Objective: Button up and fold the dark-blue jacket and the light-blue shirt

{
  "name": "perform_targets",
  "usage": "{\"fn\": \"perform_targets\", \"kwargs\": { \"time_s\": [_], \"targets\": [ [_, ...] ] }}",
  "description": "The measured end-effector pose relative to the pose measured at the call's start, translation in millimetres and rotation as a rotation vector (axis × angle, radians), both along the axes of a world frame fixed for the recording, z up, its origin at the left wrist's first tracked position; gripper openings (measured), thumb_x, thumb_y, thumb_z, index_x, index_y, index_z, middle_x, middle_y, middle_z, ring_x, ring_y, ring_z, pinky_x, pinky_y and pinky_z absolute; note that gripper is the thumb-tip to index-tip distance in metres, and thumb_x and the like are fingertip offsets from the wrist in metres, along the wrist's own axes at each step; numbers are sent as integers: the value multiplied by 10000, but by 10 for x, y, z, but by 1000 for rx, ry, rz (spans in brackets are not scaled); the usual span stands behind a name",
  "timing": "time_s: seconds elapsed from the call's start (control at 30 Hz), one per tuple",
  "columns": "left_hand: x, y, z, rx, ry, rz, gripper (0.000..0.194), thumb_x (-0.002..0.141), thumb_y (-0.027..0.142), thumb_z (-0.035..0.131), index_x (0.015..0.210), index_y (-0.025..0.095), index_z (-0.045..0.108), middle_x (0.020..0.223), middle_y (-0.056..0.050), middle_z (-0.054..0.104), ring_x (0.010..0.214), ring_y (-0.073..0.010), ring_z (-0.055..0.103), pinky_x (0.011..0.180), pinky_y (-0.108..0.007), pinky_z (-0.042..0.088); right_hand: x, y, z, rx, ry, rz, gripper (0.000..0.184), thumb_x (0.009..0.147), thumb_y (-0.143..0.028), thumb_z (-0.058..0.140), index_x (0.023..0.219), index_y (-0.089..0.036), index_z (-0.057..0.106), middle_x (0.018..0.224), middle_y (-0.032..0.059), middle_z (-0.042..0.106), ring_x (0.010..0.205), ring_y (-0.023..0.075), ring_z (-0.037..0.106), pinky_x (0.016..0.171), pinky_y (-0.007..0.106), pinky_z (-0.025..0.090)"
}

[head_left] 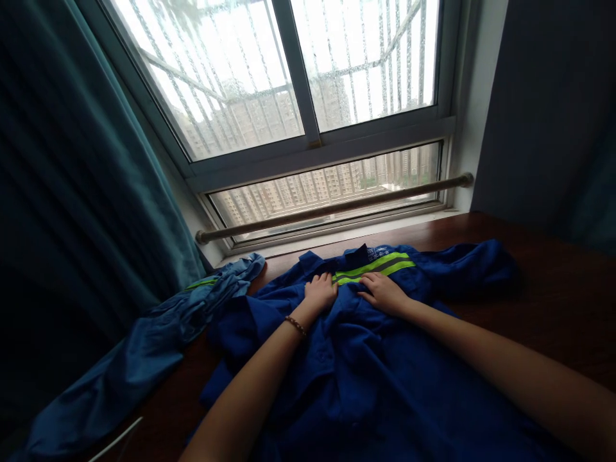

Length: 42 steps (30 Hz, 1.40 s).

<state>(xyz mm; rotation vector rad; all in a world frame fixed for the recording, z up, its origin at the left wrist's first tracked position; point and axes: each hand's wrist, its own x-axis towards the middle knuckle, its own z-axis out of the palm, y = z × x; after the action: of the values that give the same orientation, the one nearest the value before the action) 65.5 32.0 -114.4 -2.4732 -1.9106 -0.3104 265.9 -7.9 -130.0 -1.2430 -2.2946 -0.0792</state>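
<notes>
The left hand [321, 292] curls on the blue jacket [409, 372], its grip unclear. The right hand [384, 293], thumb spread, touches the yellow-green stripe [394, 260].

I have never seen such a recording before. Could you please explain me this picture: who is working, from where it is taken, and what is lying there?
There is no machine: a person works with two bare hands, and a camera worn on the head looks forward and down. On the brown wooden surface lies a dark blue garment with a yellow-green band. The left hand and right hand touch it at the band; whether they pinch cloth, I cannot tell. A lighter blue garment lies to the left. Beyond is a window.
</notes>
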Motion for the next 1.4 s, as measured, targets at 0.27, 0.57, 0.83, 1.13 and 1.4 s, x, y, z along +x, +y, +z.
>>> {"fn": "perform_targets", "kwargs": {
  "time_s": [0.27,0.57,0.83,1.13,1.4],
  "targets": [
    [250,118,-41,146,-134,-115,241,833,261,431,901,119,614,958,-134,587,943,-226,525,809,-321,412,3,-2,-16,24,11,4,276,844,-333,507,1013,-131,589,1052,115,565,1024,241,474,900,354,376],
    [187,69,-32,275,-528,-238,174,790,164,476,894,153,614,889,-70,617,796,-153,563,736,-255,424,3,-3,-7,42,39,43,239,839,-273,503,985,-109,598,1050,136,565,1065,262,453,921,394,384],
    [89,85,70,-512,-875,-209,298,560,289,729,750,81,632,577,-17,577,495,-106,492,468,-213,358,-21,-99,43,14,102,278,355,808,-56,369,1117,-99,538,1157,119,529,1047,193,504,911,299,413],
    [19,50,68,-590,-1311,-139,335,500,209,770,777,98,619,602,-10,600,462,-70,493,466,-194,354,-290,132,373,-221,-94,18,164,737,-170,487,682,-165,641,731,73,638,700,203,596,621,261,424],
    [-101,100,48,-590,-1434,-20,329,479,210,801,670,113,552,589,3,566,498,-88,543,493,-205,425,-618,253,252,-128,24,-130,181,816,-173,422,837,-144,599,794,110,643,727,215,602,608,264,386]
  ]
}}
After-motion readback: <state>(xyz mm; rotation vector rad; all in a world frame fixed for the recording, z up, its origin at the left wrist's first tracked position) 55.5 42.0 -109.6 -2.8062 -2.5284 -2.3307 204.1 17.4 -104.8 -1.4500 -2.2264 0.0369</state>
